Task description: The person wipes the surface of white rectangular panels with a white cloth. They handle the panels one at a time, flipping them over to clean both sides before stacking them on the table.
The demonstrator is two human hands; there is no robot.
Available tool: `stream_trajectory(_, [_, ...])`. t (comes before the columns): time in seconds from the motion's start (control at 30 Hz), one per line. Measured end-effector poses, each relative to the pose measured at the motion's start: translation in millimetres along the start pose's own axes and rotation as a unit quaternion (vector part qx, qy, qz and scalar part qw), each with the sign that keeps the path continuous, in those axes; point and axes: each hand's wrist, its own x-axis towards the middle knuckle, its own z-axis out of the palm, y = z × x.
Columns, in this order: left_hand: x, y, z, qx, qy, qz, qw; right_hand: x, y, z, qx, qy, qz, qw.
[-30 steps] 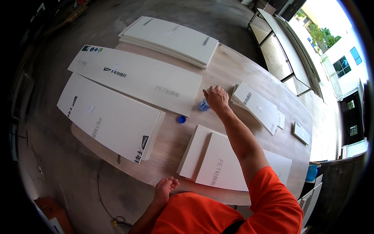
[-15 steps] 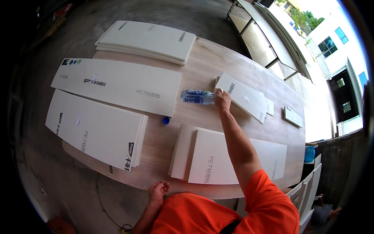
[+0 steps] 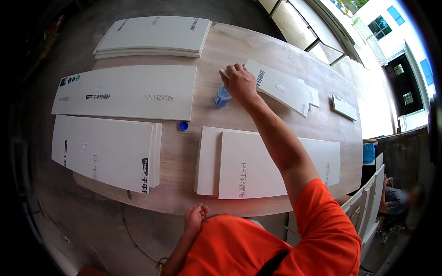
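My right hand [image 3: 239, 84] reaches to the far middle of the table, its fingers closed on a small white cloth [image 3: 224, 72]. Just below it is a clear plastic bottle [image 3: 222, 97] with a blue label. The hand covers the bottle's upper part, so I cannot tell whether the fingers also grip its neck. A blue bottle cap [image 3: 183, 125] lies on the tabletop, left of the bottle. My left hand [image 3: 196, 217] hangs at the table's front edge with curled fingers and nothing visible in it. Beside the right hand lie stacked white panels [image 3: 278, 86].
Other white panels lie at the far left [image 3: 154, 34], middle left [image 3: 124, 92], near left [image 3: 99, 152] and near right [image 3: 248, 163]. A small panel [image 3: 344, 108] sits by the right edge. Past the far side stands a long rack [image 3: 317, 27]; a person [image 3: 396, 200] is at the lower right.
My right hand has moved left and away from the panel stack. The bottle, which lay sideways in view with its neck at the hand, now appears more upright below it.
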Motion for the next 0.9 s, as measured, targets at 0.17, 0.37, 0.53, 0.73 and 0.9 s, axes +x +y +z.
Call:
stream_trajectory(0.17, [8.5,-11.7,14.7,0.041,-0.022,0.001,0.999,-111.9,4.7,-23.8,0.111,0.044,0.071,0.99])
stream_trajectory(0.37, [2.5,-4.5,39.0,0.121,-0.04,0.101,0.987,-241.2,-53.2,46.2,0.054,-0.205,0.084,0.974])
stream_trajectory(0.53, [-9.0,3.6,76.2,0.356,-0.089,0.337,0.867,-205.5,-53.1,53.3,0.071,-0.227,0.019,0.971])
stream_trajectory(0.73, [56.9,48.4,216.7,0.597,-0.143,0.598,0.516,-261.6,75.2,11.3,0.017,-0.214,0.203,0.955])
stream_trajectory(0.9, [122.4,34.9,247.9,0.728,-0.069,0.577,0.364,-318.8,232.2,-48.0,-0.034,-0.252,0.324,0.911])
